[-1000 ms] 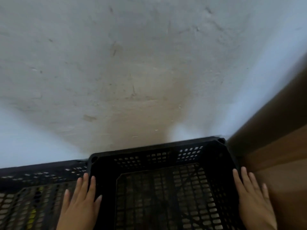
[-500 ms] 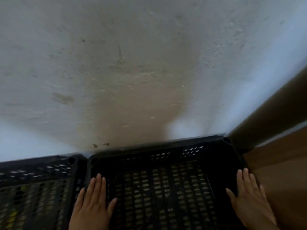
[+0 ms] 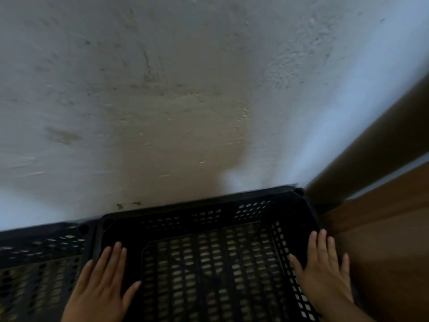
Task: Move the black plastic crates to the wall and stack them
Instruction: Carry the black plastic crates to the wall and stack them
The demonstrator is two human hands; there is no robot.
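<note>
The view is being taken up mostly by the wall [image 3: 185,89], pale and stained. The crate [image 3: 199,205] is being set with its far rim against the wall's foot, seemingly to be squared there for stacking. Whether another crate is lying beneath it cannot be told through the mesh floor. A second crate [image 3: 41,247] is lying just beside it on the left, also at the wall, and a brown surface [image 3: 383,228] is bordering it on the right. The left hand [image 3: 104,282] and right hand [image 3: 322,270] are being laid flat on the crate's side rims, fingers straight, nothing being gripped, probably to press it evenly into place.
</note>
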